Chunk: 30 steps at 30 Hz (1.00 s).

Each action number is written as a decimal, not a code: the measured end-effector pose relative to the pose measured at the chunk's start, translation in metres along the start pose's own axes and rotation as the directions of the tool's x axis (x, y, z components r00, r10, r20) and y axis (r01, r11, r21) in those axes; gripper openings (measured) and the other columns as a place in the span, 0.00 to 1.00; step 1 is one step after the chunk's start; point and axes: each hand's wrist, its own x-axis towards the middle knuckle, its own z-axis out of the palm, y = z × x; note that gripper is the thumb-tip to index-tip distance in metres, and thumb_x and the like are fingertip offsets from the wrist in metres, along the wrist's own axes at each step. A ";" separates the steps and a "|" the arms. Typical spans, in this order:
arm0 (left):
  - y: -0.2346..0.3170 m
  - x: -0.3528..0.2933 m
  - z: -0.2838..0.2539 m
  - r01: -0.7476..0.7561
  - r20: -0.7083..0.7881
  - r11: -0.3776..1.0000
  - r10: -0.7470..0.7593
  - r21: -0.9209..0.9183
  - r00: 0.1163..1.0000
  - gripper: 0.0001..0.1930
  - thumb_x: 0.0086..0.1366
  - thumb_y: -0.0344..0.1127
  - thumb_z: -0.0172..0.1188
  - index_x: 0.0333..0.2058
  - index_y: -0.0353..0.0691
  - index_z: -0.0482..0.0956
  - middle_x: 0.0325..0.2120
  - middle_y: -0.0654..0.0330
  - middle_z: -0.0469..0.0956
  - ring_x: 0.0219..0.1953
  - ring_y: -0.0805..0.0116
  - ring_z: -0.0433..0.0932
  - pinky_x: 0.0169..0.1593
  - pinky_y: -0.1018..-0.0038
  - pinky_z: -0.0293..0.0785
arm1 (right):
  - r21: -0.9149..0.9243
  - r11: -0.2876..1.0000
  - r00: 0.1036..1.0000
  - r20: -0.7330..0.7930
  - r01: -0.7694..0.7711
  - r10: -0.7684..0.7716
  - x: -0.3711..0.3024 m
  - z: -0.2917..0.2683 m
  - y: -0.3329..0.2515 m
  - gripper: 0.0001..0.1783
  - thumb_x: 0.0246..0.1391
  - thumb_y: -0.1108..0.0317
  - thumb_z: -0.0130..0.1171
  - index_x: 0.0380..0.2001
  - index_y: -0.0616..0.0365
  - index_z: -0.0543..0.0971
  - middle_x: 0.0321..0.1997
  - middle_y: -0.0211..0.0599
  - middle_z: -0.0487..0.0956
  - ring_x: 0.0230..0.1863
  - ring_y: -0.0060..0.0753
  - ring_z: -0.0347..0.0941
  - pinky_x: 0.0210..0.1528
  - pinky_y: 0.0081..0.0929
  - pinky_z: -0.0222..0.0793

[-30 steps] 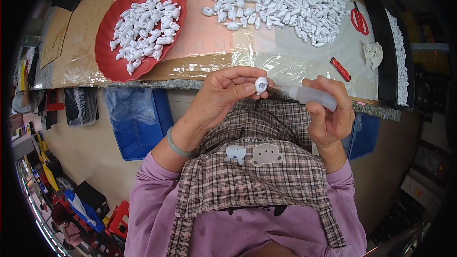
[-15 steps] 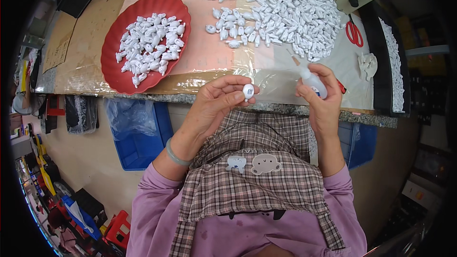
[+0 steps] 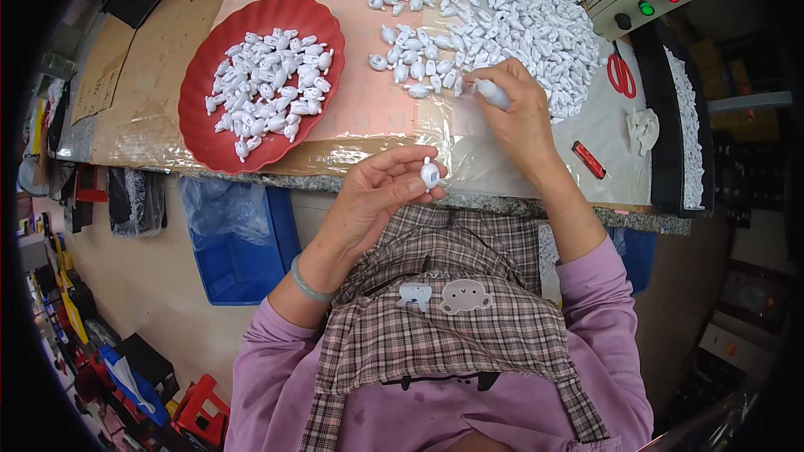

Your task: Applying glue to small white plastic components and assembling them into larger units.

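Left hand (image 3: 378,194) pinches white figurine (image 3: 430,173): likely light, rigid, slick; best held by rounded sides. Right hand (image 3: 519,117) grips squeeze bottle (image 3: 492,95), probably soft-walled; hold mid-body.

On the table (image 3: 653,221) I see the dish (image 3: 198,130) at left with pieces (image 3: 268,84) in it, the pile (image 3: 536,42) to its right. Scissors (image 3: 621,79) lie right of the pile, a wad (image 3: 643,131) before them.

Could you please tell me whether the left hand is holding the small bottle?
No, the right hand holds the small bottle, while the left hand holds a small white figure.
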 end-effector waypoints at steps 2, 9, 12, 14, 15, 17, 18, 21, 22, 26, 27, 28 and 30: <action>0.001 -0.001 -0.001 0.012 0.004 1.000 -0.012 -0.019 1.000 0.20 0.61 0.28 0.59 0.52 0.34 0.71 0.42 0.54 0.78 0.40 0.68 0.79 0.47 0.73 0.76 | -0.066 0.998 0.999 0.032 0.024 -0.022 0.007 0.005 0.003 0.11 0.42 0.79 0.61 0.34 0.58 0.80 0.32 0.35 0.73 0.38 0.34 0.73 0.39 0.25 0.68; 0.002 -0.005 -0.004 -0.014 -0.013 0.999 0.014 -0.034 1.000 0.21 0.60 0.28 0.59 0.53 0.35 0.71 0.42 0.52 0.78 0.39 0.68 0.78 0.45 0.76 0.73 | -0.232 0.962 0.976 0.195 0.143 -0.098 0.008 0.001 -0.001 0.14 0.42 0.77 0.63 0.36 0.56 0.78 0.37 0.35 0.73 0.37 0.39 0.74 0.38 0.30 0.70; 0.001 -0.006 -0.007 0.000 -0.016 0.999 -0.001 -0.035 1.000 0.19 0.62 0.27 0.57 0.52 0.35 0.71 0.41 0.54 0.78 0.41 0.67 0.78 0.47 0.75 0.74 | -0.114 0.991 0.982 0.185 0.073 -0.051 0.000 -0.005 -0.007 0.11 0.46 0.75 0.62 0.36 0.56 0.77 0.31 0.33 0.74 0.30 0.31 0.74 0.33 0.26 0.70; 0.002 -0.006 -0.006 -0.004 -0.008 0.998 0.004 -0.055 1.000 0.18 0.62 0.27 0.57 0.51 0.35 0.72 0.41 0.53 0.78 0.41 0.67 0.78 0.47 0.75 0.74 | -0.014 0.999 0.982 0.186 -0.032 0.034 -0.009 -0.011 -0.016 0.10 0.48 0.74 0.61 0.36 0.57 0.77 0.28 0.32 0.75 0.26 0.26 0.73 0.29 0.23 0.69; 0.002 -0.005 -0.005 -0.001 -0.011 0.998 0.000 -0.056 1.000 0.18 0.62 0.27 0.57 0.51 0.35 0.72 0.41 0.53 0.78 0.41 0.67 0.78 0.47 0.75 0.74 | 0.215 0.954 0.957 0.246 -0.210 0.155 -0.014 -0.014 -0.022 0.08 0.50 0.74 0.60 0.35 0.59 0.77 0.25 0.30 0.75 0.24 0.22 0.71 0.27 0.19 0.66; 0.001 -0.003 -0.002 -0.021 -0.005 0.998 0.021 -0.065 1.000 0.16 0.61 0.26 0.58 0.49 0.34 0.73 0.41 0.54 0.77 0.41 0.67 0.79 0.46 0.75 0.75 | 0.416 0.822 0.907 0.331 -0.388 0.261 -0.026 -0.022 -0.036 0.06 0.52 0.73 0.59 0.35 0.60 0.77 0.22 0.28 0.75 0.22 0.17 0.69 0.25 0.15 0.64; 0.000 -0.003 0.000 -0.015 -0.008 0.998 0.014 -0.066 1.000 0.16 0.61 0.26 0.58 0.49 0.34 0.73 0.41 0.54 0.77 0.41 0.67 0.79 0.46 0.75 0.75 | 0.456 0.793 0.902 0.342 -0.404 0.262 -0.033 -0.026 -0.043 0.06 0.52 0.73 0.59 0.35 0.61 0.77 0.24 0.28 0.76 0.22 0.15 0.68 0.24 0.14 0.62; -0.003 -0.002 0.002 -0.011 0.010 0.997 0.012 -0.071 1.000 0.14 0.61 0.25 0.58 0.46 0.33 0.73 0.40 0.54 0.77 0.40 0.67 0.79 0.46 0.75 0.76 | 0.546 0.714 0.892 0.361 -0.439 0.273 -0.056 -0.026 -0.052 0.07 0.52 0.75 0.60 0.35 0.62 0.78 0.26 0.29 0.76 0.21 0.14 0.68 0.22 0.12 0.61; -0.004 -0.002 0.001 -0.009 0.018 0.999 0.010 -0.054 1.000 0.14 0.61 0.25 0.58 0.46 0.33 0.73 0.40 0.54 0.77 0.40 0.67 0.79 0.46 0.75 0.76 | 0.528 0.762 0.918 0.323 -0.375 0.228 -0.062 -0.025 -0.055 0.07 0.51 0.75 0.60 0.35 0.62 0.79 0.26 0.29 0.76 0.21 0.15 0.69 0.23 0.12 0.62; -0.007 -0.001 0.006 -0.025 0.033 1.000 0.025 -0.010 0.999 0.15 0.60 0.23 0.59 0.46 0.32 0.73 0.39 0.55 0.77 0.41 0.66 0.79 0.46 0.75 0.77 | 0.459 0.868 0.972 0.215 -0.189 0.098 -0.072 -0.020 -0.057 0.05 0.49 0.78 0.61 0.32 0.64 0.79 0.26 0.31 0.78 0.23 0.16 0.71 0.25 0.15 0.65; -0.007 -0.001 0.007 -0.021 0.034 1.000 0.022 -0.009 0.999 0.15 0.60 0.23 0.59 0.46 0.32 0.73 0.39 0.55 0.77 0.41 0.66 0.79 0.46 0.75 0.77 | 0.421 0.897 0.980 0.192 -0.133 0.055 -0.074 -0.020 -0.057 0.05 0.49 0.78 0.62 0.32 0.64 0.80 0.27 0.32 0.78 0.24 0.17 0.71 0.26 0.16 0.66; -0.007 -0.001 0.008 -0.028 0.040 0.999 0.027 0.022 0.999 0.15 0.59 0.22 0.59 0.46 0.32 0.73 0.39 0.55 0.77 0.41 0.66 0.79 0.46 0.75 0.77 | 0.421 0.897 0.980 0.191 -0.135 0.057 -0.074 -0.020 -0.057 0.05 0.49 0.78 0.62 0.32 0.64 0.80 0.27 0.32 0.78 0.24 0.17 0.71 0.26 0.16 0.66; -0.008 -0.002 0.009 -0.034 0.045 0.998 0.032 0.053 0.998 0.15 0.59 0.21 0.59 0.46 0.32 0.73 0.40 0.54 0.77 0.42 0.65 0.79 0.47 0.75 0.76 | 0.371 0.928 0.993 0.118 -0.018 -0.028 -0.075 -0.019 -0.058 0.06 0.47 0.80 0.62 0.32 0.64 0.80 0.27 0.35 0.79 0.25 0.22 0.74 0.27 0.18 0.67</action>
